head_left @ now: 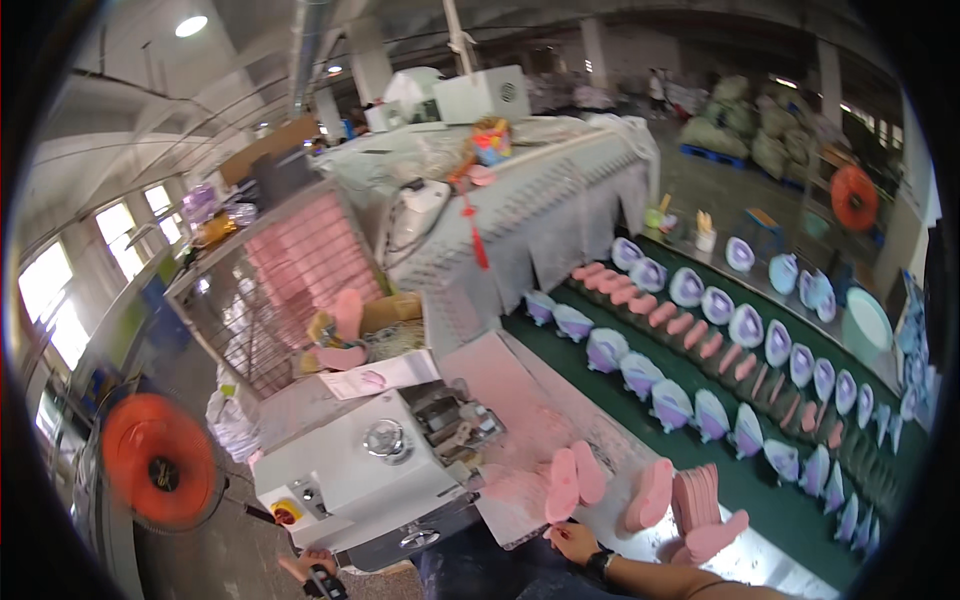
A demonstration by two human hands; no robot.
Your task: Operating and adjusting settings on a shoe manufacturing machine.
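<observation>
My left hand (308,563) is low in the picture, beside the front corner of a white bench machine (355,478); its fingers point outward and nothing shows in them. My right hand (574,542) is at the near edge of the worktable, with its fingers curled in. Its fingertips are just below a pink shoe sole (562,486), and I cannot make out what is between them. A second pink sole (588,472) lies against the first. To the right are another pink sole (651,496), a standing row of soles (697,500) and a tilted sole (716,538).
A green conveyor belt (620,408) on the right carries rows of purple-and-white shoe uppers (672,404) and pink soles (663,314). An orange fan (160,460) stands at left. Behind the machine are an open cardboard box (392,315), a wire-mesh rack (240,265) and a covered oven-like tunnel (520,200).
</observation>
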